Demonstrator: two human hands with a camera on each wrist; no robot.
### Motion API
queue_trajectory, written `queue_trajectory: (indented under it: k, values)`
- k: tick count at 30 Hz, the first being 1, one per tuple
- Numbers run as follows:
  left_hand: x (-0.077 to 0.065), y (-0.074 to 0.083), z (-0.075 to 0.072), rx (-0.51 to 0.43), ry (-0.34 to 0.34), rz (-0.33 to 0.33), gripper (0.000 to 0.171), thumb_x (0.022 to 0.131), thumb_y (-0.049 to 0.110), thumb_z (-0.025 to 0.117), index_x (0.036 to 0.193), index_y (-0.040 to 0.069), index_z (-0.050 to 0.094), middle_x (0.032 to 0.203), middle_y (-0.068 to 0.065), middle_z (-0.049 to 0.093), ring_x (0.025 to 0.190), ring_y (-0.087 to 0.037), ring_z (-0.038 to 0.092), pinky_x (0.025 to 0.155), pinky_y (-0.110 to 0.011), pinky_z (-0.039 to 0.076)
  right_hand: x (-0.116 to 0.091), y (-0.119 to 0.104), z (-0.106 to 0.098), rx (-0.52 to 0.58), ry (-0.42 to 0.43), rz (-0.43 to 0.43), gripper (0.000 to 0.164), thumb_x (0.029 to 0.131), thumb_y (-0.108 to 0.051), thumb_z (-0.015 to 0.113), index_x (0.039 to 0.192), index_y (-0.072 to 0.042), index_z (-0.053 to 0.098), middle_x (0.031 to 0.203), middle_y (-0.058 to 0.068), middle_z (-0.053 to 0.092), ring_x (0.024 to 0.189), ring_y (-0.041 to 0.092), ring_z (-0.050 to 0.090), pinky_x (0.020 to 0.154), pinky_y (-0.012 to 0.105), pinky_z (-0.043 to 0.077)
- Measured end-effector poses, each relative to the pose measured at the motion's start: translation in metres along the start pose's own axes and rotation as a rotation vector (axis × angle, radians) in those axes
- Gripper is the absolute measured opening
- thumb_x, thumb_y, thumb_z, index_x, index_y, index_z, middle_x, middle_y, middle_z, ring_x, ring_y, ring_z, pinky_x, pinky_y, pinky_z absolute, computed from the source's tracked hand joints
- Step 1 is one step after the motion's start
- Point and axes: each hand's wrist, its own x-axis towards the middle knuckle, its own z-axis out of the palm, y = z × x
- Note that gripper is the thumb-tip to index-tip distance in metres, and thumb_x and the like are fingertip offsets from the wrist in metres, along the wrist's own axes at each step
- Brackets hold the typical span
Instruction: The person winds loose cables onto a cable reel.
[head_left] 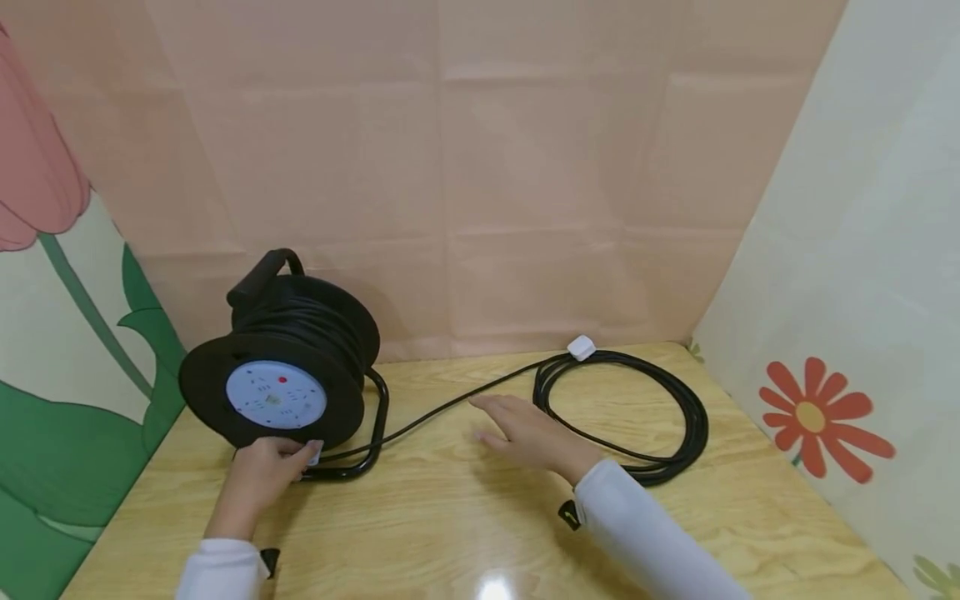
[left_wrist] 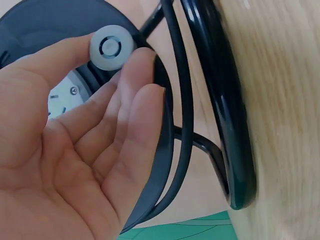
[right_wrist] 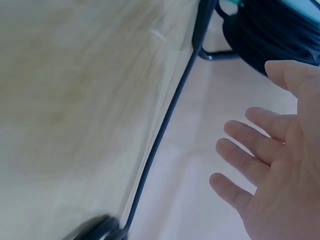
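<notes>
A black cable reel [head_left: 367, 333] with a pale socket face [head_left: 276, 394] stands on its tubular frame [head_left: 384, 400] at the left. My left hand [head_left: 262, 475] is at the lower edge of its front disc. In the left wrist view, thumb and fingers pinch a round grey knob [left_wrist: 111, 47] at that disc. A black cable [head_left: 457, 402] runs from the reel to a loose coil [head_left: 693, 425] on the right. My right hand [head_left: 532, 437] hovers over the table beside the coil, fingers extended and holding nothing, as the right wrist view also shows.
A white plug [head_left: 581, 347] lies on top of the coil at its back edge. The wooden table [head_left: 420, 533] meets a pink backdrop [head_left: 487, 208] behind and a flower-printed sheet [head_left: 840, 333] at the right. The reel's carrying handle [head_left: 262, 279] points up.
</notes>
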Motion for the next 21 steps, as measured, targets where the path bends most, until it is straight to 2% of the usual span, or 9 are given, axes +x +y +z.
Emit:
queue_trajectory:
  k: [5, 11, 15, 19, 21]
  values:
    - [-0.002, -0.005, 0.0, 0.0, -0.018, -0.034, 0.051, 0.094, 0.056, 0.063, 0.074, 0.01, 0.074, 0.069, 0.003, 0.064, 0.066, -0.016, 0.054, 0.06, -0.033, 0.043, 0.038, -0.008, 0.009, -0.03, -0.106, -0.068, 0.062, 0.105, -0.055, 0.039, 0.154, -0.017, 0.039, 0.151, 0.005, 0.045, 0.138, 0.027, 0.043, 0.111, 0.049, 0.036]
    - [0.003, -0.006, 0.002, -0.034, -0.039, -0.039, 0.052, 0.093, 0.058, 0.064, 0.076, 0.009, 0.075, 0.073, 0.003, 0.067, 0.069, -0.016, 0.057, 0.062, -0.033, 0.044, 0.071, -0.011, 0.025, 0.007, -0.172, -0.037, 0.056, 0.105, -0.05, 0.044, 0.151, -0.018, 0.045, 0.151, 0.004, 0.045, 0.139, 0.027, 0.041, 0.112, 0.048, 0.035]
    - [0.006, -0.006, 0.003, -0.052, -0.05, -0.043, 0.05, 0.093, 0.055, 0.064, 0.082, 0.008, 0.077, 0.076, 0.002, 0.07, 0.071, -0.015, 0.059, 0.062, -0.033, 0.046, 0.084, -0.012, 0.036, 0.016, -0.184, -0.027, 0.052, 0.105, -0.045, 0.048, 0.149, -0.017, 0.048, 0.15, 0.004, 0.047, 0.139, 0.026, 0.041, 0.112, 0.046, 0.035]
    - [0.008, -0.007, 0.003, -0.061, -0.058, -0.047, 0.05, 0.094, 0.054, 0.064, 0.082, 0.007, 0.077, 0.076, 0.002, 0.07, 0.072, -0.015, 0.06, 0.063, -0.033, 0.047, 0.091, -0.012, 0.043, -0.033, -0.164, -0.036, 0.05, 0.105, -0.047, 0.048, 0.146, -0.018, 0.052, 0.145, 0.001, 0.052, 0.136, 0.025, 0.045, 0.111, 0.047, 0.036]
    - [0.008, -0.007, 0.004, -0.063, -0.06, -0.049, 0.05, 0.094, 0.054, 0.063, 0.082, 0.007, 0.077, 0.075, 0.002, 0.07, 0.072, -0.015, 0.06, 0.063, -0.033, 0.047, 0.094, -0.013, 0.046, -0.078, -0.145, -0.052, 0.048, 0.104, -0.05, 0.048, 0.14, -0.02, 0.057, 0.137, -0.002, 0.057, 0.128, 0.021, 0.05, 0.108, 0.046, 0.039]
